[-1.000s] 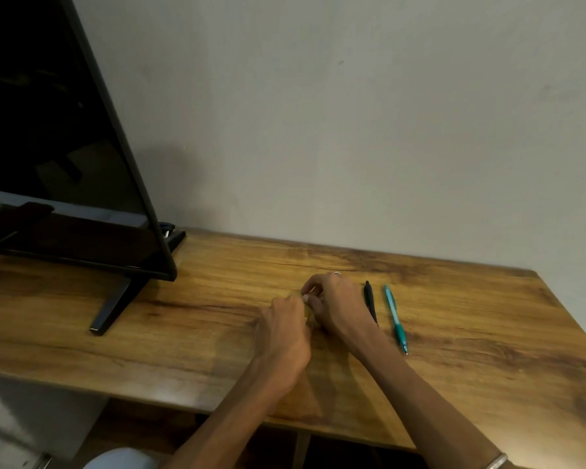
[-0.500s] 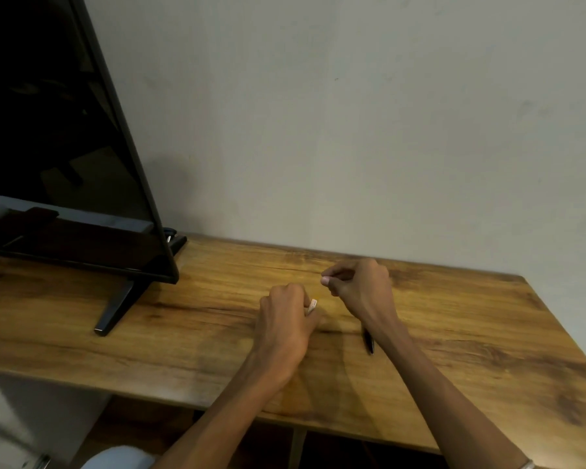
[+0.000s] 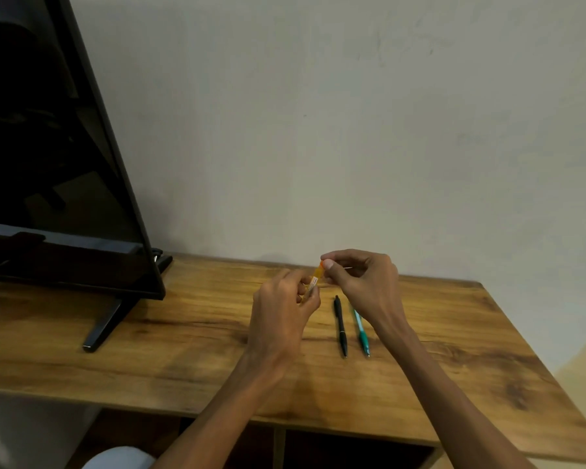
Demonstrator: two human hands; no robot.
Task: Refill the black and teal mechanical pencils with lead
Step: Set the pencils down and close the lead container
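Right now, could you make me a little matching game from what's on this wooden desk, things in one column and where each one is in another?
Things:
1. slim black mechanical pencil
2. teal mechanical pencil
3. small orange lead tube
4. black flat-screen monitor

Places:
A. standing at the desk's left end
B. held between both hands
C. flat on the desk, partly under the right wrist
D. flat on the desk, between the two forearms

Pairs: 1-D, 2-C, 3-B, 4-A
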